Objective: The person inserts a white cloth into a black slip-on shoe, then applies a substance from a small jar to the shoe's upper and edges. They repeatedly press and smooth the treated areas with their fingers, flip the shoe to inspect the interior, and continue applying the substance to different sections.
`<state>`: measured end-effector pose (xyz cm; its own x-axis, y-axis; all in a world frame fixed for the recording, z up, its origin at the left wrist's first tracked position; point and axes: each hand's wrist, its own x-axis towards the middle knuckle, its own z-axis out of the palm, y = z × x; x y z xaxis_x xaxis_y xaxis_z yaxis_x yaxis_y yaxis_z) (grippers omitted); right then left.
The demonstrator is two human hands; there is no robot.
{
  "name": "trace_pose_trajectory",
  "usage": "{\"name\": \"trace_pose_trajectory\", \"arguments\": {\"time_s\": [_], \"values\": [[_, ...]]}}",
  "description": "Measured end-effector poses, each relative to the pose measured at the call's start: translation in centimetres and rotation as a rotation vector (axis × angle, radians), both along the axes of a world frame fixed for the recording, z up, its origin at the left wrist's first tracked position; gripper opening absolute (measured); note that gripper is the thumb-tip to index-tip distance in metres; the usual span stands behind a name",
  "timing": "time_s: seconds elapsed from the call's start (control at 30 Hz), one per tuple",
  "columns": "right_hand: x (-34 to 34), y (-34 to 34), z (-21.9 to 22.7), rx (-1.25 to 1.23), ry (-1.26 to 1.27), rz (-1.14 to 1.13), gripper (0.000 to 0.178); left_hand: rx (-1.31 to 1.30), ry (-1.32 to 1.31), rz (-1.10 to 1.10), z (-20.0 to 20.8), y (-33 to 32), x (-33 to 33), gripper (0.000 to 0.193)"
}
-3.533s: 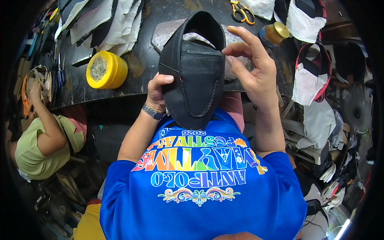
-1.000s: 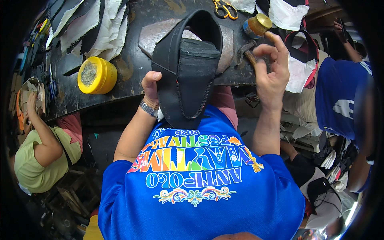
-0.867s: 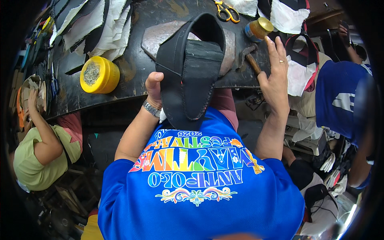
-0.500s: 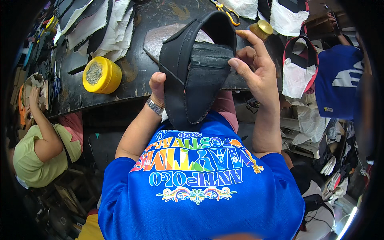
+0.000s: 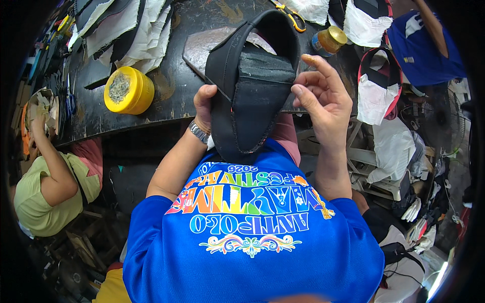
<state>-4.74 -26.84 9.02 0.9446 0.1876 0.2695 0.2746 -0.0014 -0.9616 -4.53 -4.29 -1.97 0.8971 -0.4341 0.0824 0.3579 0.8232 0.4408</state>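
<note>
A black shoe upper (image 5: 255, 103) stands tilted in front of my chest, its rounded collar away from me and its pointed end towards me. My left hand (image 5: 204, 103), with a metal watch on the wrist, grips it at the left side; the thumb shows and the other fingers are hidden behind it. A dark, streaked lining shows inside the opening. Just off the right edge is my right hand (image 5: 326, 91), its index finger stretched out with a brownish smear on the tip. Its thumb is close to the edge; I cannot tell whether it touches.
On the dark worktable (image 5: 166, 96) are a yellow tub (image 5: 130, 91), a jar with a gold lid (image 5: 329, 41), yellow-handled scissors (image 5: 292, 17) and a flat slab (image 5: 199, 50). Fabric pieces (image 5: 146, 38) lie at left, red-edged uppers (image 5: 378, 86) at right. A person in light green (image 5: 48, 192) sits at left.
My right index finger has come away from the collar and the hand has lowered slightly. The upper has shifted a little to the right. A person in blue at the right has moved farther back.
</note>
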Motion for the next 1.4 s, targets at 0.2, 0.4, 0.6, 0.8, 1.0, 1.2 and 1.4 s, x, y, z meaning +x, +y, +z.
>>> {"name": "trace_pose_trajectory", "arguments": {"time_s": [0.2,0.4,0.6,0.8,1.0,1.2,1.4], "values": [[-0.6,1.2,-0.6,-0.143,-0.097,0.005,0.061,-0.09,0.129,0.049,-0.7,0.0,-0.1,0.074],[0.9,0.1,0.2,0.439,0.351,0.214,0.069,-0.105,0.277,-0.049,-0.3,0.6,0.4,0.056],[2.4,0.8,-2.1,0.417,0.317,0.171,0.074,0.591,0.072,0.34,1.6,1.4,0.0,0.057],[3.3,1.4,-2.7,0.345,0.238,0.192,0.073,1.511,-0.633,0.843,5.4,4.4,-0.2,0.056],[4.3,1.4,-2.8,0.221,0.13,0.233,0.069,1.432,-0.761,0.598,6.3,3.6,2.2,0.035],[4.1,0.8,-3.7,0.175,0.043,0.234,0.068,1.142,-0.621,0.404,6.1,2.7,3.2,0.02],[2.4,0.9,-5.4,0.129,-0.037,0.283,0.076,0.99,-0.481,0.328,5.5,2.7,2.1,0.022]]}}
